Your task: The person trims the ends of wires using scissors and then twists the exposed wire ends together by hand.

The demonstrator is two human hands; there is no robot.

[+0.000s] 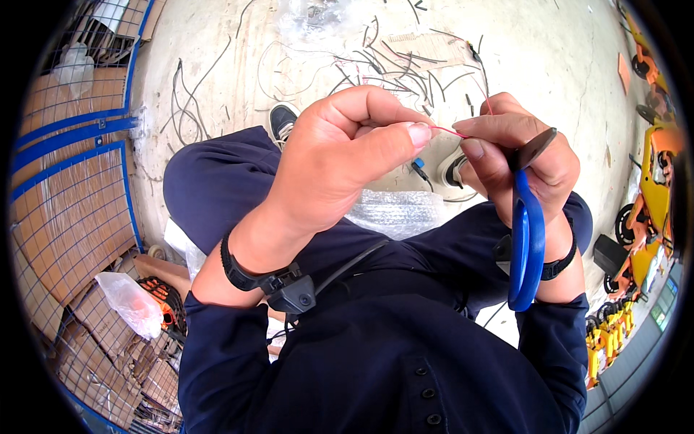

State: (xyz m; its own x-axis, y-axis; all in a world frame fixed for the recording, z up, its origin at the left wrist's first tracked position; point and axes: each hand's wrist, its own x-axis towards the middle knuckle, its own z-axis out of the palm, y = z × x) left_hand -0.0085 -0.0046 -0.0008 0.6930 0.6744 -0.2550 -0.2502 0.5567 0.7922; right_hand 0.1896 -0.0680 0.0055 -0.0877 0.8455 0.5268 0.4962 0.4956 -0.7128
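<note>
A thin red wire [449,132] runs between my two hands above my lap. My left hand [340,148] is closed, pinching one end between thumb and forefinger. My right hand [531,148] pinches the wire with thumb and fingertips, close to the left fingertips. In that same hand sits a pair of blue-handled scissors [530,246]; the handle hangs down past my wrist, and a dark metal blade shows above the thumb. Another stretch of wire rises from the right fingers to a small dark connector [474,53] over the floor.
Cut black wire pieces [405,65] and a tangled cable [189,116] litter the floor. Bubble wrap [397,213] lies between my legs, near a blue connector [419,168]. Blue mesh cages [79,134] with cardboard stand left; yellow wheeled machines [654,173] stand right.
</note>
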